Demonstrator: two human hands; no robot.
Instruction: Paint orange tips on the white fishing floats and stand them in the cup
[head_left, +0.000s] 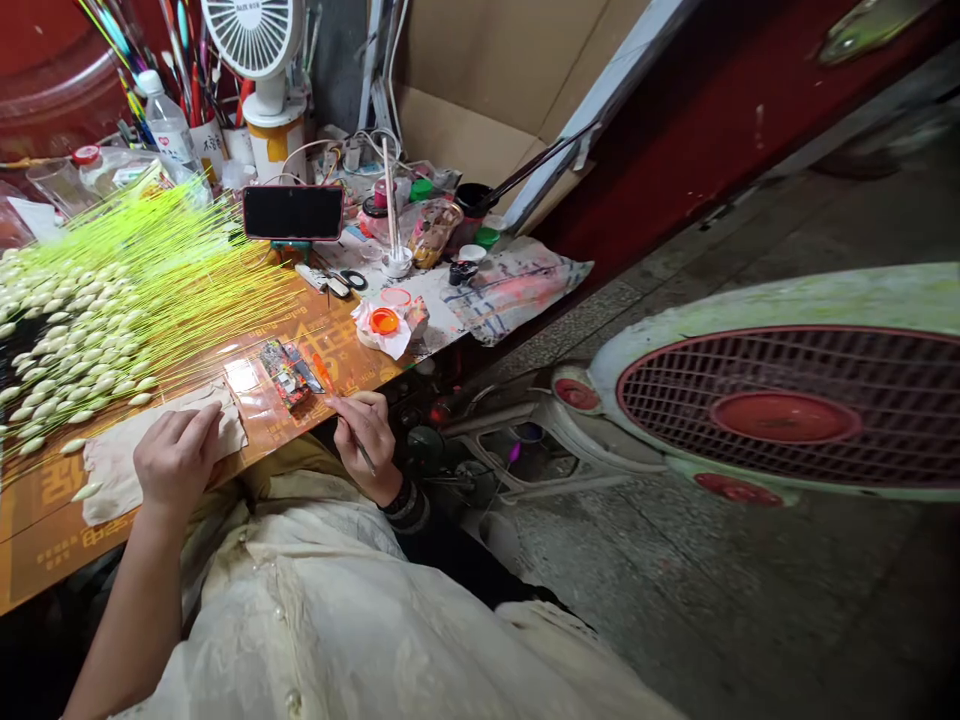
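My right hand (366,440) is closed around a thin brush (363,450), whose orange tip (322,372) points up and left beside a small paint-spattered block (288,376). On a pale cloth (112,470) at the table's front edge rests my left hand (178,455), fingers curled; what it holds, if anything, is too small to make out. Left of it lie many pale oval pieces (82,350) on thin yellow-green stems (217,285). An open pot of orange paint (384,321) sits on white paper near the table's right corner.
A phone (292,212) stands upright behind the block, with scissors (345,280) near it. Farther back are a small white fan (255,35), a bottle (166,120) and paint jars (472,205). A large floor fan (780,415) lies to the right of the table.
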